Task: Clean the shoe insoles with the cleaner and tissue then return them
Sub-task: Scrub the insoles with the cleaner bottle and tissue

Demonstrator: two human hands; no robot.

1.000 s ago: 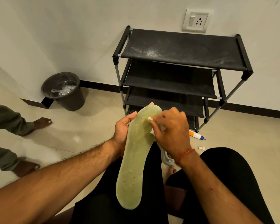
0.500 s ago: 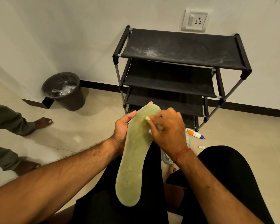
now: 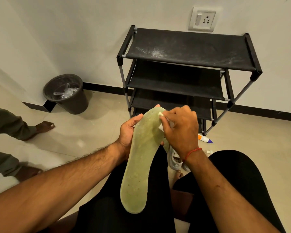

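Note:
A pale green shoe insole [image 3: 141, 165] stands lengthwise over my lap, toe end up. My left hand [image 3: 128, 132] grips its upper left edge from behind. My right hand [image 3: 181, 132] pinches a small wad of white tissue [image 3: 160, 114] and presses it against the toe end. A white shoe [image 3: 175, 159] lies on the floor between my knees, partly hidden by my right wrist. The cleaner bottle [image 3: 204, 138], white with orange label and blue tip, lies on the floor by the rack's foot.
A black shoe rack [image 3: 188, 52] with several dusty shelves stands against the wall ahead. A dark bin [image 3: 65, 93] with plastic waste sits at the left. Another person's bare feet [image 3: 44, 126] stand on the tiles at the far left. A small white cap [image 3: 208, 151] lies near the bottle.
My right hand and the tissue have crept slightly up toward the toe end of the insole. The left hand keeps the same hold.

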